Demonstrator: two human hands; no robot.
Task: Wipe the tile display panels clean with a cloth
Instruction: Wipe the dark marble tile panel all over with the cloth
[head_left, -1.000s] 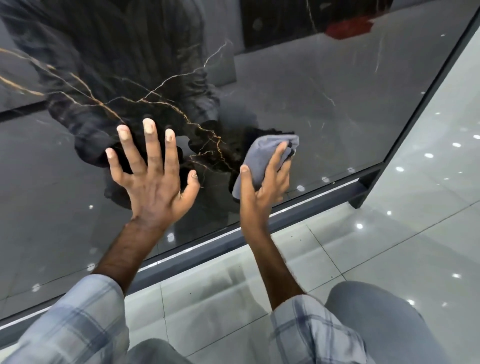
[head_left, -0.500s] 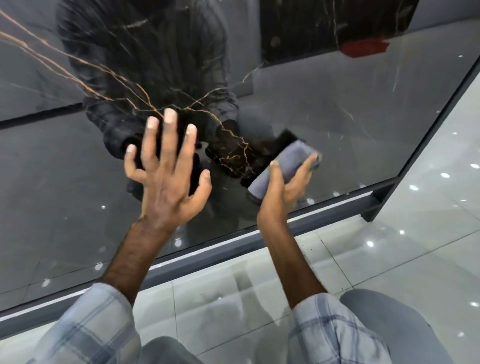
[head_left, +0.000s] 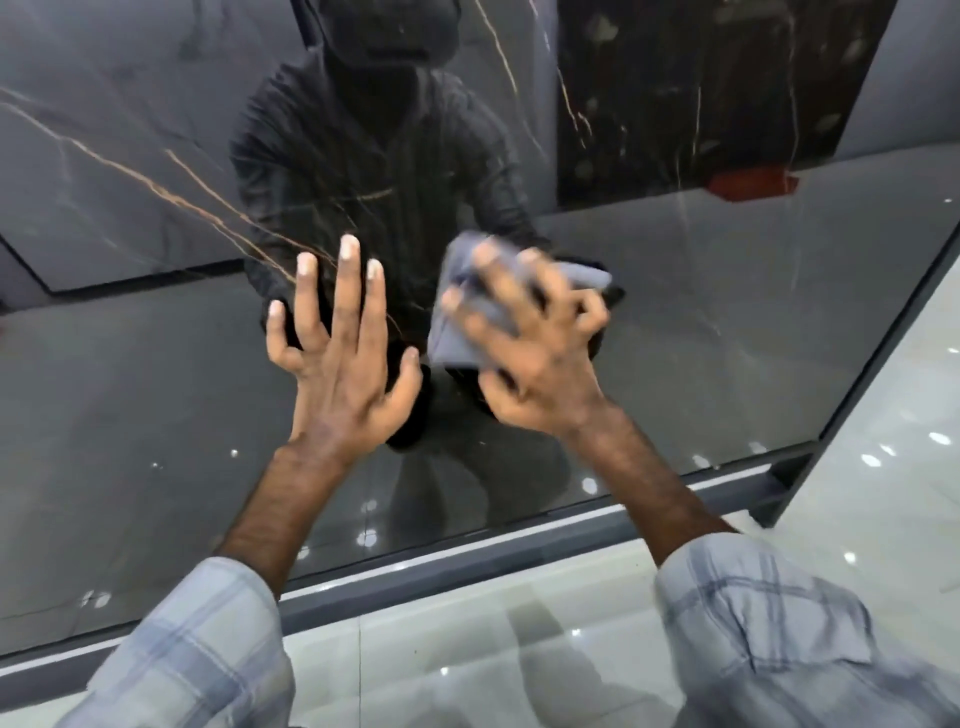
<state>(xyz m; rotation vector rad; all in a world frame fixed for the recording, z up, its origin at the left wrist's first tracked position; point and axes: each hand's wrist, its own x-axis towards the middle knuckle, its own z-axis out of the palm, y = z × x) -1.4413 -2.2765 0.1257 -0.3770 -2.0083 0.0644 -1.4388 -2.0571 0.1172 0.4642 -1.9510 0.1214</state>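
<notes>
My right hand (head_left: 535, 358): fingers bent, gripping the grey cloth (head_left: 454, 332) against the black veined tile panel (head_left: 727, 338) | cloth at 11 o'clock from my palm, long axis 8-to-2 | my left hand (head_left: 337, 374) flat, fingers straight, at the cloth's 9 o'clock | right hand nearer.

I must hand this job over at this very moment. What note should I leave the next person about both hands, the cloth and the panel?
Left hand: open, fingers spread flat on the dark tile panel, holding nothing.
Right hand: bent fingers press the grey cloth against the panel, close beside the left hand.
Done: cannot tell; the glossy surface shows no clear edge of a wiped area.
Left: probably the rest of this panel, out to its frame, then any other panels.
</notes>
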